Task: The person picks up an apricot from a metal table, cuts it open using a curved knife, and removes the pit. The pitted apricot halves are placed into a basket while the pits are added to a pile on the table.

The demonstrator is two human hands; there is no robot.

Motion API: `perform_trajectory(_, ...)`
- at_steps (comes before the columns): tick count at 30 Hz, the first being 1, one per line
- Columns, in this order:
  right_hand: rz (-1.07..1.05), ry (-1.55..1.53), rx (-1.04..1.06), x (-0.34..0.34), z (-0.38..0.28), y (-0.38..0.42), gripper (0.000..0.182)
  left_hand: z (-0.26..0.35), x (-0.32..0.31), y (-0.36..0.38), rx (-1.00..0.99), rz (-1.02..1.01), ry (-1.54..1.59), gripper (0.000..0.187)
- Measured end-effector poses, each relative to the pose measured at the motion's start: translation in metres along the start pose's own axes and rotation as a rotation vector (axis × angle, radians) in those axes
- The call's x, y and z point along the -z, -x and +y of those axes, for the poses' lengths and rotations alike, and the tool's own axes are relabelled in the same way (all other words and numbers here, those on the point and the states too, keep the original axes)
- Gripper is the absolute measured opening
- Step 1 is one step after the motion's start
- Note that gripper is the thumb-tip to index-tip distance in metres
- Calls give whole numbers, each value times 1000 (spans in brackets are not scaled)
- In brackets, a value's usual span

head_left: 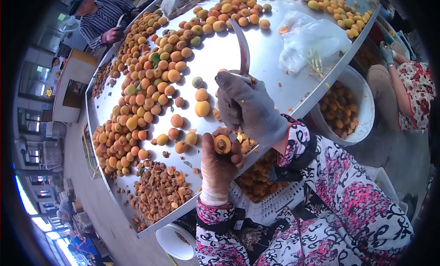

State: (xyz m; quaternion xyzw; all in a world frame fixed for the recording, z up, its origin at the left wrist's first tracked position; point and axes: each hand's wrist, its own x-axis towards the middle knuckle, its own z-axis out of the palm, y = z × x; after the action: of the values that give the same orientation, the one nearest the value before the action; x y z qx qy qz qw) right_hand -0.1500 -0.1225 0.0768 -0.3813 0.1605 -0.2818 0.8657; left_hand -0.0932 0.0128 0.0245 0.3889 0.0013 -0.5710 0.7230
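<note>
right hand [252, 108] grips the curved knife [244, 50], blade pointing far; left hand [214, 169] cradles the cut apricot [222, 145] by the table's [172, 214] near edge (best held lightly, fingers clear of the blade).

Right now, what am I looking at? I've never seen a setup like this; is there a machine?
No machine: these are a person's own two hands. The single picture comes from a camera worn on the person's head, looking forward and down. The right hand, in a grey glove, holds a curved knife. The left hand grips a cut fruit, its stone showing. On the metal table lie many orange-yellow fruits, a heap of small brown pieces, probably fruit stones, and a crumpled plastic bag.
</note>
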Motion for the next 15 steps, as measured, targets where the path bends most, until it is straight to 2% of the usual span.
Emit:
perform_trajectory(3, 42, 49, 101, -4, 1, 2, 33, -1, -6, 1, 71, 30, -35, 39)
perform_trajectory(6, 60, 74, 94, -7, 1, 5, 28, -2, -10, 0, 62, 62, -87, 37)
perform_trajectory(8, 63, 79, 103, -11, 2, 7, 28, -2, -8, -1, 46, 10, -149, 35)
perform_trajectory(12, 91, -59, 25, -8, 5, 4, 37, -2, -7, 1, 19, 39, -138, 34)
perform_trajectory(15, 133, -181, -43, 6, 19, -9, 46, -2, -1, 0, 106, 83, 34, 35)
